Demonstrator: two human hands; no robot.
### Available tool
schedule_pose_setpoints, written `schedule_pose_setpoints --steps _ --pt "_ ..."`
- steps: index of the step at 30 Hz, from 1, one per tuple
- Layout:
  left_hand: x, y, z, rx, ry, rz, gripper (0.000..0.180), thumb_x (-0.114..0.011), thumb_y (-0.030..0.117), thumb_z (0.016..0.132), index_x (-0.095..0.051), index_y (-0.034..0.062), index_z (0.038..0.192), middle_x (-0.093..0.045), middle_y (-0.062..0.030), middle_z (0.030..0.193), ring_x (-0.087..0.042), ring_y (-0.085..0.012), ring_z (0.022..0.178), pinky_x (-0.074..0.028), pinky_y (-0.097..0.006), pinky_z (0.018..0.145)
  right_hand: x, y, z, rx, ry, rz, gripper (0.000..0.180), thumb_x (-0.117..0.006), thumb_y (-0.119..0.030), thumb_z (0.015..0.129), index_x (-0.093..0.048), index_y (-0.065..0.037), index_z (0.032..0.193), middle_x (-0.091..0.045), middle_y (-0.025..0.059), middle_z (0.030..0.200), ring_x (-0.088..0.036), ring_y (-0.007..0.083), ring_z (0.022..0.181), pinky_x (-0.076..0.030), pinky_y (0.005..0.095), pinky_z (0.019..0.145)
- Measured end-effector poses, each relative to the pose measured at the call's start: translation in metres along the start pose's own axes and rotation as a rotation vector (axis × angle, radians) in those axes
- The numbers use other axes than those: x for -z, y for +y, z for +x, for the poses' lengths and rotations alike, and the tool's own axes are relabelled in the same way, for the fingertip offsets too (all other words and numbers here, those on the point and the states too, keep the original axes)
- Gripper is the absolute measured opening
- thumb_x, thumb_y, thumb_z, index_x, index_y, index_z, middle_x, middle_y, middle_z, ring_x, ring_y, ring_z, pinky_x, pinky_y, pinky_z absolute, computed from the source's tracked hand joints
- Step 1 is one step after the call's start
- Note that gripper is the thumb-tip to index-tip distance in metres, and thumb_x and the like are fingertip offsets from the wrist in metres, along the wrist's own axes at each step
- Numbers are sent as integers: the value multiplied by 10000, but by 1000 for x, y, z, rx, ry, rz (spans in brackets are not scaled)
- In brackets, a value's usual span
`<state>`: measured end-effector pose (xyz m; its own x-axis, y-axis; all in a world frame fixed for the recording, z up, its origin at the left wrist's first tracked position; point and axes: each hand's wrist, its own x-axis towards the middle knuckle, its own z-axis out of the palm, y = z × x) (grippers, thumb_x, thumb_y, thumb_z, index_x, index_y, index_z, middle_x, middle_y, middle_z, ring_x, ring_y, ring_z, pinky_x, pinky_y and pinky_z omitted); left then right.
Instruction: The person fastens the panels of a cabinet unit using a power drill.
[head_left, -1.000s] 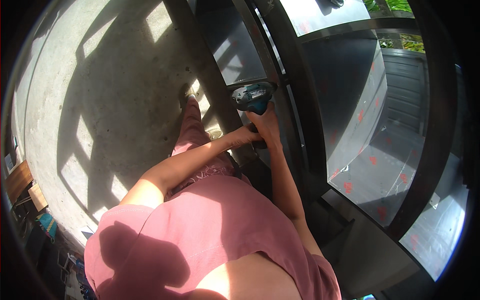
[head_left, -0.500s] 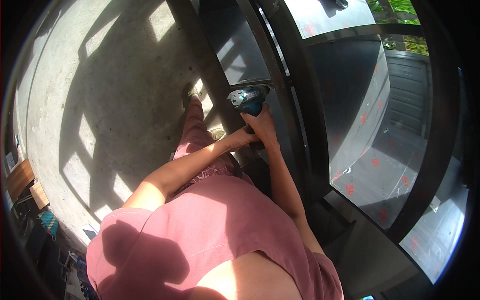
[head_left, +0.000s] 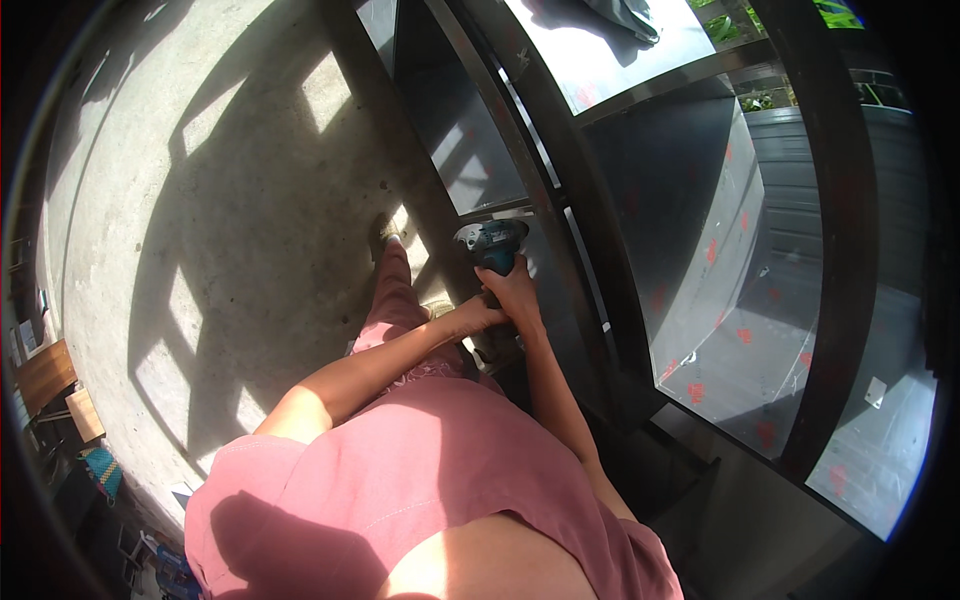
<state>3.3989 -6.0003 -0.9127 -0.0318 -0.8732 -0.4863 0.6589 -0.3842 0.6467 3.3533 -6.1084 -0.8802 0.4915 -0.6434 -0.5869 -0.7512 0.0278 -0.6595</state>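
A teal and black cordless impact driver (head_left: 492, 236) points toward the dark metal frame (head_left: 590, 215) in front of me. My right hand (head_left: 513, 287) is wrapped round its upper grip, just under the motor body. Below it, my left hand (head_left: 480, 315) closes at the bottom of the handle, next to my right wrist. The tool's base is mostly hidden by my hands. From here I cannot tell whether the driver's tip touches the frame.
Silvery sheet panels (head_left: 745, 345) with red marks fill the frame on the right. A dark object (head_left: 620, 22) lies on a bright panel at the top. Concrete floor (head_left: 260, 200) stretches left, with wooden boards (head_left: 48, 382) and a teal woven item (head_left: 100, 472) at its edge.
The view has shifted, so the driver and both hands appear lower in the picture. More of the dark object on the top panel shows. Both hands keep their hold on the driver.
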Motion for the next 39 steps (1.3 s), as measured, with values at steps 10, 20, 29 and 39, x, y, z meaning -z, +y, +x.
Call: schedule_pose_setpoints --steps 10,20,29,39 --pt "-24 78 -59 98 98 412 571 -645 260 766 -463 -24 1227 -591 -119 1090 -573 -197 989 -461 -299 822 3 -31 -30 75 -45 256 623 -703 -315 685 -452 89 1088 -610 149 851 -603 208 759 -476 305 674" --pt "-100 150 -62 -263 -79 844 569 -749 100 647 -520 24 1163 -607 -120 1043 -560 -246 1052 -451 -353 847 79 -66 -115 468 343 619 720 -729 -231 659 -392 -11 1256 -549 188 1106 -544 290 1048 -424 371 890" --pt "-224 186 -57 -1025 -462 1298 494 -686 181 651 -551 -9 1087 -589 -154 1042 -546 -376 987 -459 -437 847 165 -64 -218 1065 712 646 702 -729 -155 741 -319 -93 1307 -527 112 1064 -521 209 994 -433 339 838" --pt "-309 159 -39 -1285 -589 1362 586 -771 197 549 -566 40 1076 -597 -83 1044 -540 -280 1041 -445 -409 864 210 -14 -258 1310 842 1081 465 -693 -86 781 -411 -61 1149 -516 116 959 -568 257 938 -452 399 895"
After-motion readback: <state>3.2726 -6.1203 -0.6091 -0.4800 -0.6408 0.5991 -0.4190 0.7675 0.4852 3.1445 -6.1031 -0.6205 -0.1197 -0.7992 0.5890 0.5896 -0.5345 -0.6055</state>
